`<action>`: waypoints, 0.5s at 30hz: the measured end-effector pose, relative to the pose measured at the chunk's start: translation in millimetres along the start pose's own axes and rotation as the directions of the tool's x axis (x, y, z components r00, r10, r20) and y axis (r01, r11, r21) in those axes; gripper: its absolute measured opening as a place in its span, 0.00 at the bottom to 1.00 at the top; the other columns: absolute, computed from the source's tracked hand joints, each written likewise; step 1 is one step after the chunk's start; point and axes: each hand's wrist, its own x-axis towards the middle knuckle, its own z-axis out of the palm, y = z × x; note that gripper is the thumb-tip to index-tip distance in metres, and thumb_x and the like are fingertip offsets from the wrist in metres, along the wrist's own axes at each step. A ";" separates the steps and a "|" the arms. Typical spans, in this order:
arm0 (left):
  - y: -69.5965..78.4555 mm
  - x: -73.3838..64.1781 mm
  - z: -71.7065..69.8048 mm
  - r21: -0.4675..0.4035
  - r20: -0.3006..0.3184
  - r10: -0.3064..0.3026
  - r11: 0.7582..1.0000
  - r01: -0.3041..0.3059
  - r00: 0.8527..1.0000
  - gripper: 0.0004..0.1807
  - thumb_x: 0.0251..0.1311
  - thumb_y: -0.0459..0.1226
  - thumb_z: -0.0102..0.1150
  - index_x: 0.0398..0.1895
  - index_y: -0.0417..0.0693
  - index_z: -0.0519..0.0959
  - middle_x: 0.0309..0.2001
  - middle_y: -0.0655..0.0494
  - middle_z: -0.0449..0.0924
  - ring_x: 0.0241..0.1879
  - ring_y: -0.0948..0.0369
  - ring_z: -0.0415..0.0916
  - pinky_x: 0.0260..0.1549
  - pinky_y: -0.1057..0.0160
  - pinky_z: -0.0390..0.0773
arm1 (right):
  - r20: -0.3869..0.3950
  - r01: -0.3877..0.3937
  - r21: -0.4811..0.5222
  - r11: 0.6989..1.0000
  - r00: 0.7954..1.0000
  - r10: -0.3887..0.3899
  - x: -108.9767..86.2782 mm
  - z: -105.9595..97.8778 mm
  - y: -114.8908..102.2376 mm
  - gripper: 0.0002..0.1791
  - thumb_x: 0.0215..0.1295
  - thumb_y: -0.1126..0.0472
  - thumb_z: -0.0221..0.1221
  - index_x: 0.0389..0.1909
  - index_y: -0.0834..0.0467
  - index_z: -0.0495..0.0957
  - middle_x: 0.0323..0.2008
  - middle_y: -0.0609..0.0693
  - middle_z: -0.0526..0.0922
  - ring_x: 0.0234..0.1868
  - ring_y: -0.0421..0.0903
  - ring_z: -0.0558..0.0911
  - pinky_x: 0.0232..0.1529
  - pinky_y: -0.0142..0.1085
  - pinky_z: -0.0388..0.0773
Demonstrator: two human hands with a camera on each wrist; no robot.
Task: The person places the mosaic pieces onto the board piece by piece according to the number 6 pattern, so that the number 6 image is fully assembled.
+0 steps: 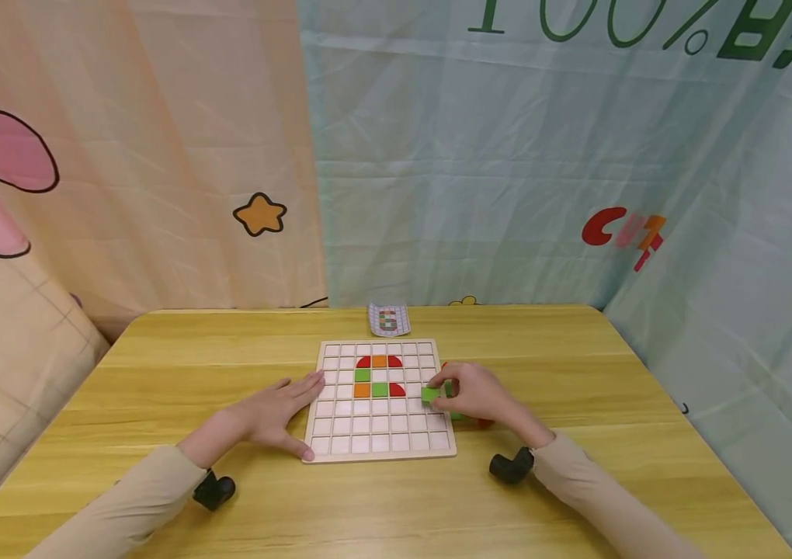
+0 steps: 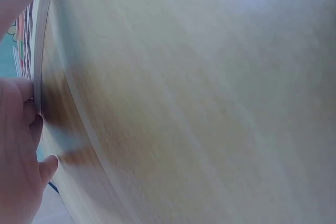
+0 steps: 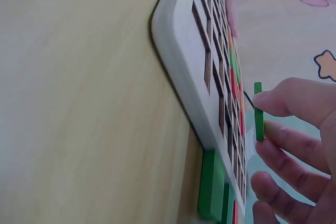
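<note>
A white wooden grid board (image 1: 382,442) lies on the table. Red, orange and green tiles (image 1: 379,390) fill several of its upper cells. My left hand (image 1: 277,415) rests along the board's left edge, fingers extended and thumb at the lower corner. Between thumb and fingers, my right hand (image 1: 469,392) pinches a green square tile (image 3: 259,111) over the board's right side. In the right wrist view, that tile is edge-on and apart from the board. More green and red pieces (image 3: 211,184) lie against the board's right edge, partly hidden by my right hand in the head view.
A small card (image 1: 389,320) with a coloured grid pattern lies behind the board. The wooden table (image 1: 228,341) reaches back to printed curtains (image 1: 438,171). Black wrist mounts (image 1: 511,466) sit at both sleeves.
</note>
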 end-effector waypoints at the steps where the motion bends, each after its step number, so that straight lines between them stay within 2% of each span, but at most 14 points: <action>1: -0.2 0.0 -0.1 0.001 0.000 0.001 1.000 -0.001 1.000 0.65 0.45 0.70 0.59 0.76 0.39 0.47 0.77 0.44 0.40 0.76 0.48 0.44 0.72 0.41 0.49 | 0.000 0.005 0.001 1.000 1.000 -0.005 1.9 1.4 -2.4 0.13 0.52 0.51 0.70 0.39 0.49 0.86 0.29 0.40 0.81 0.20 0.33 0.70 0.22 0.26 0.67; 8: 0.2 0.0 -0.2 0.009 -0.003 0.002 1.000 -0.002 1.000 0.65 0.45 0.70 0.59 0.76 0.38 0.47 0.77 0.44 0.41 0.76 0.48 0.44 0.71 0.41 0.49 | 0.001 0.018 0.008 1.000 1.000 -0.018 11.7 8.6 -15.7 0.13 0.51 0.52 0.71 0.38 0.50 0.87 0.34 0.41 0.85 0.22 0.32 0.71 0.25 0.25 0.68; 15: -0.2 0.1 0.2 0.016 -0.001 0.000 1.000 0.000 1.000 0.65 0.45 0.71 0.58 0.76 0.38 0.47 0.77 0.44 0.41 0.76 0.48 0.44 0.71 0.41 0.49 | 0.029 0.016 0.028 0.999 0.999 -0.017 17.4 14.4 -24.5 0.12 0.51 0.53 0.70 0.38 0.50 0.87 0.34 0.40 0.86 0.21 0.33 0.71 0.24 0.26 0.68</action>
